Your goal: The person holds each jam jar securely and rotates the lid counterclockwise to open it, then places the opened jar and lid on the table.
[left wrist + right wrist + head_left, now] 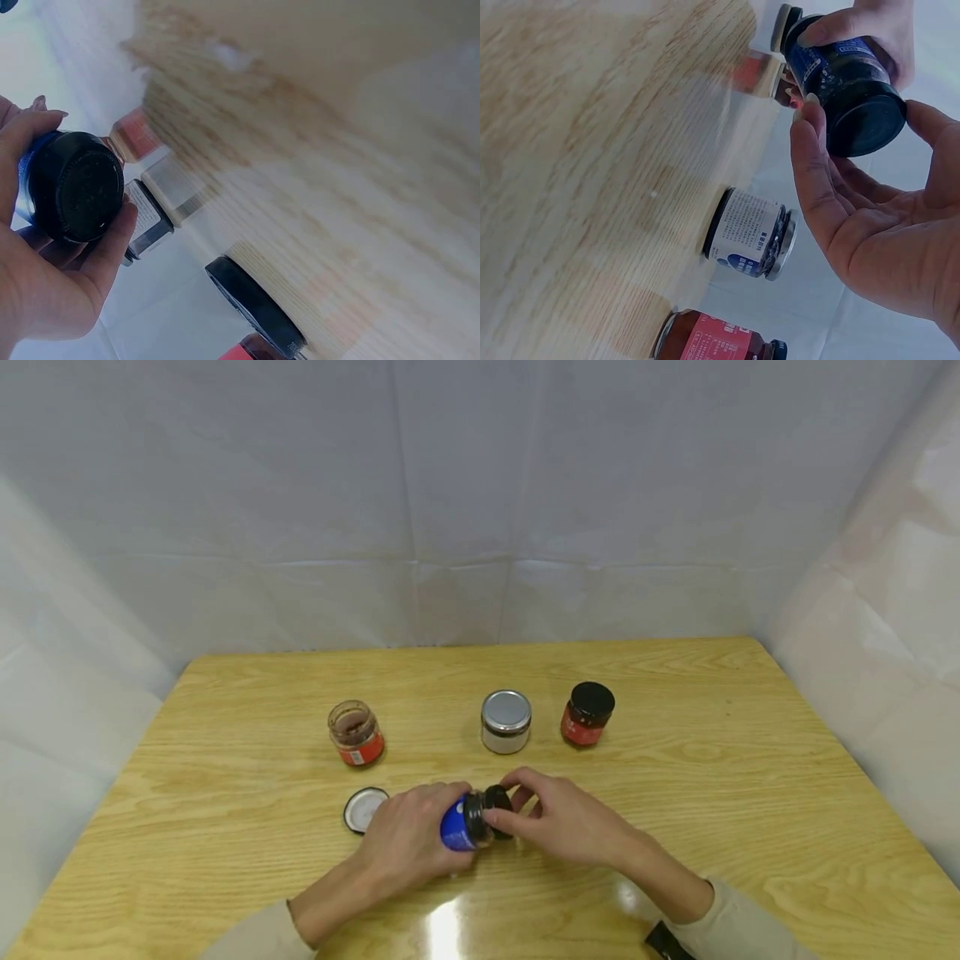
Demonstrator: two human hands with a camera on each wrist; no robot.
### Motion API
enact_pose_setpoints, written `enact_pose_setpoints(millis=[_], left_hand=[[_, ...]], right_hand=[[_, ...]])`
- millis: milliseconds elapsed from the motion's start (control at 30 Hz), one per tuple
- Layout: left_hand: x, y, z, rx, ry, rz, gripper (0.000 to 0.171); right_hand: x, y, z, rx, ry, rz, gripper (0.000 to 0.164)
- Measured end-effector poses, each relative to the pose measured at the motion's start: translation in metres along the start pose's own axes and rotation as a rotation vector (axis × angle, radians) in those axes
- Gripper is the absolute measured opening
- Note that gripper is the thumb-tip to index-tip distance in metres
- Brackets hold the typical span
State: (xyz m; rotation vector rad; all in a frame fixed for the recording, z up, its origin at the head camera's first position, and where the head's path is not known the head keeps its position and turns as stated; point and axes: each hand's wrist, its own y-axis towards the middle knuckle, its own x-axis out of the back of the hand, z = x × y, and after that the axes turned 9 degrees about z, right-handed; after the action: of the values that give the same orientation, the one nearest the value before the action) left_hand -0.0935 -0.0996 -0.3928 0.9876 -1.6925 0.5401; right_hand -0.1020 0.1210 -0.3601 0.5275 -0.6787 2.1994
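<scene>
My left hand (412, 835) grips a blue-labelled glass jar (456, 828), tilted on its side with its mouth toward the right. In the left wrist view the jar's dark round base (88, 187) faces the camera. With thumb and fingers my right hand (566, 818) pinches the black lid (498, 810) at the jar's mouth. The right wrist view shows fingertips on both sides of that lid (866, 124). Just left of my left hand a loose lid (364, 810) lies with its white inside up, partly covered by the hand in the head view.
An open jar with a red label (362, 749) stands at the left. Behind my hands is a jar with a silver lid (506, 712) and a pale label. To its right stands a red-labelled jar with a black lid (587, 714). A black object (667, 941) lies by my right sleeve.
</scene>
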Motion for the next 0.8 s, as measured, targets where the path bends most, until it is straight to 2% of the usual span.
enact_pose_setpoints(millis=[500,667,800], left_hand=[[-0.0002,-0.0009,-0.0001,0.006,-0.010,0.020,0.059],[-0.0003,-0.0012,0.0005,0.020,-0.019,0.017,0.063],[-0.0009,-0.0011,0.0008,0.014,-0.022,0.003,0.062]], right_hand=[[0.0023,-0.0008,-0.0023,0.056,0.010,0.035,0.053],[0.0026,-0.0014,-0.0011,0.022,0.014,0.021,0.061],[0.0020,-0.0008,0.0001,-0.012,0.027,0.011,0.055]])
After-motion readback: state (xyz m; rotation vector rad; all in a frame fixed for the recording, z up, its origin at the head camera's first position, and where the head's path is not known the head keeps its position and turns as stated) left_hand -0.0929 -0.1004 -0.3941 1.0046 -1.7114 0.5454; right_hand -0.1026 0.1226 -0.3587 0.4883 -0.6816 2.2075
